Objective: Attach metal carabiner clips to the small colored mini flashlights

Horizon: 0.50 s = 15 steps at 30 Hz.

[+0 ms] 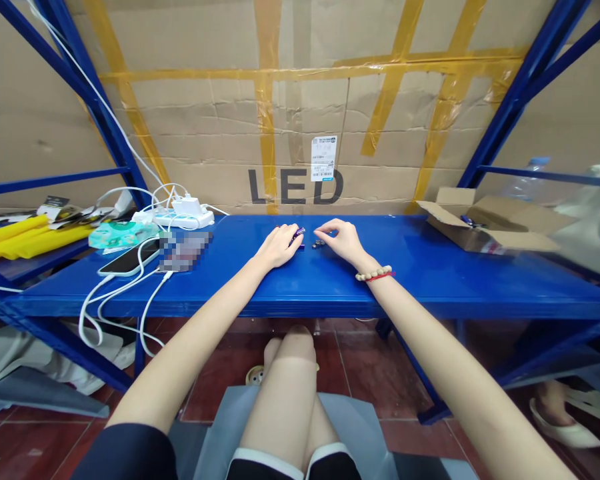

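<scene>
The left hand (279, 245) is laid on the blue table (430, 267), its fingers curled and closed on a small purple piece (299, 233), whose tip sticks out past the fingertips towards the right. What kind of piece it is cannot be told at this size. The right hand (343, 240) is rested just beside it, with thumb and forefinger brought together in a pinch; whether anything is caught between them cannot be made out. A few small dark bits (319, 244) are seen on the table between the two hands, just below the right fingertips and near the purple tip. A bead bracelet (375, 273) is worn on the right wrist. Well apart to the left, a phone (130, 259) is plugged into a white cable (95, 300). An open cardboard box (475, 223) is set far to the right.
</scene>
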{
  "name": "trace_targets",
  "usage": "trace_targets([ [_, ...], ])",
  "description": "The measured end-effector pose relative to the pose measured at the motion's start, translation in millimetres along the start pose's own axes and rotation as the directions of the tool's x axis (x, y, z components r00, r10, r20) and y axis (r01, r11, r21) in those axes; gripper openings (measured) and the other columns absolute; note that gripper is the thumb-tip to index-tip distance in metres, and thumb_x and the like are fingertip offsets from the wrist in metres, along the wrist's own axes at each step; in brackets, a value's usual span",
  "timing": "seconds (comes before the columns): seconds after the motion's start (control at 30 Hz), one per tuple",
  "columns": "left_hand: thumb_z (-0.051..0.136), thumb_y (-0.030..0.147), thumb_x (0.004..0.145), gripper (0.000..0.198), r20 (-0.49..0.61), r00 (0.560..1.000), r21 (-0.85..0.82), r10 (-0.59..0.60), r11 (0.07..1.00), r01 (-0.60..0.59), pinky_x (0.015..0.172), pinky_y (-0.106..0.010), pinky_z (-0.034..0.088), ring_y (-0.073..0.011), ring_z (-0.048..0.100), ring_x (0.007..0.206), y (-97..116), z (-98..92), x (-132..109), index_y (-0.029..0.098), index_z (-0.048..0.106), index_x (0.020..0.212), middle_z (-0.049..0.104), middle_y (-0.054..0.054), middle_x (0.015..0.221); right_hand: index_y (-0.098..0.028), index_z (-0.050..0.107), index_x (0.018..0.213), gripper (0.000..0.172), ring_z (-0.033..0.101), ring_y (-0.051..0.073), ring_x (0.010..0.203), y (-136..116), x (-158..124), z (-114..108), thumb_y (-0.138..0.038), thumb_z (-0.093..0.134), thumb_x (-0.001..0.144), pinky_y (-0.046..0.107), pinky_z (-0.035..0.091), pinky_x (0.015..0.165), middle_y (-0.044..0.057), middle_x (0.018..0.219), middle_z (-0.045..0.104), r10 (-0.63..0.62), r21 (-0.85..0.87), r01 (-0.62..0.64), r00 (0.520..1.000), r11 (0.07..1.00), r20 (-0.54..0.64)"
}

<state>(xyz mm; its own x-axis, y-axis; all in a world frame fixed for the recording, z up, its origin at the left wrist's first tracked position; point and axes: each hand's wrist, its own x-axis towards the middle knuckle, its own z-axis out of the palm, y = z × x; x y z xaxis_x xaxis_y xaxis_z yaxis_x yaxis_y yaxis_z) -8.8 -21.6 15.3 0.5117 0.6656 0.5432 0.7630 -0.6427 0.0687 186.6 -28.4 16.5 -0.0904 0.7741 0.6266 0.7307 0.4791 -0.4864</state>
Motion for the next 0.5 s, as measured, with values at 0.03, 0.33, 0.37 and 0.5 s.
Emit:
trace_targets([
  [0.03,0.027,0.035,0.096,0.033,0.004,1.0,-0.008,0.003,1.0,-0.003,0.098,-0.039,0.039,-0.024,0.055,0.108,-1.0,1.5,0.1,0.018,0.053,0.106,0.063,-0.01,0.111,-0.02,0.074,0.085,0.018,0.066,0.018,0.087,-2.8,-0.5,1.4,-0.032,0.061,0.081,0.028,0.05,0.077,0.004,0.093,0.073,-0.034,0.081,0.032,0.999,0.996,0.024],
  [0.33,0.023,0.035,0.098,0.037,0.037,0.996,0.048,0.087,0.995,-0.089,0.096,-0.038,0.04,-0.0226,0.055,0.102,-0.6,2.3,2.0,0.018,0.056,0.096,0.062,-0.009,0.104,-0.018,0.075,0.085,0.033,0.068,0.021,0.075,-10.4,-2.4,6.2,-0.046,0.068,0.07,0.033,0.056,0.07,0.006,0.086,0.074,0.029,0.414,-0.028,1.0,0.91,0.005],
  [0.37,0.023,0.036,0.098,0.037,0.042,0.994,0.055,0.098,0.994,-0.1,0.095,-0.037,0.04,-0.0222,0.055,0.102,0.0,1.6,2.0,0.018,0.056,0.095,0.062,-0.009,0.103,-0.018,0.075,0.083,0.033,0.068,0.021,0.075,-11.0,-2.7,5.7,-0.047,0.069,0.069,0.033,0.056,0.07,0.007,0.086,0.074,0.02,0.408,-0.024,1.0,0.913,0.013],
  [0.5,0.023,0.035,0.099,0.036,0.046,0.992,0.08,0.114,0.99,-0.117,0.095,-0.036,0.041,-0.0213,0.055,0.101,1.5,0.5,2.0,0.018,0.055,0.094,0.061,-0.008,0.102,-0.017,0.075,0.081,0.034,0.069,0.022,0.077,-11.4,-2.7,5.9,-0.048,0.07,0.067,0.033,0.055,0.072,0.008,0.085,0.074,0.012,0.419,-0.019,1.0,0.908,0.02],
])
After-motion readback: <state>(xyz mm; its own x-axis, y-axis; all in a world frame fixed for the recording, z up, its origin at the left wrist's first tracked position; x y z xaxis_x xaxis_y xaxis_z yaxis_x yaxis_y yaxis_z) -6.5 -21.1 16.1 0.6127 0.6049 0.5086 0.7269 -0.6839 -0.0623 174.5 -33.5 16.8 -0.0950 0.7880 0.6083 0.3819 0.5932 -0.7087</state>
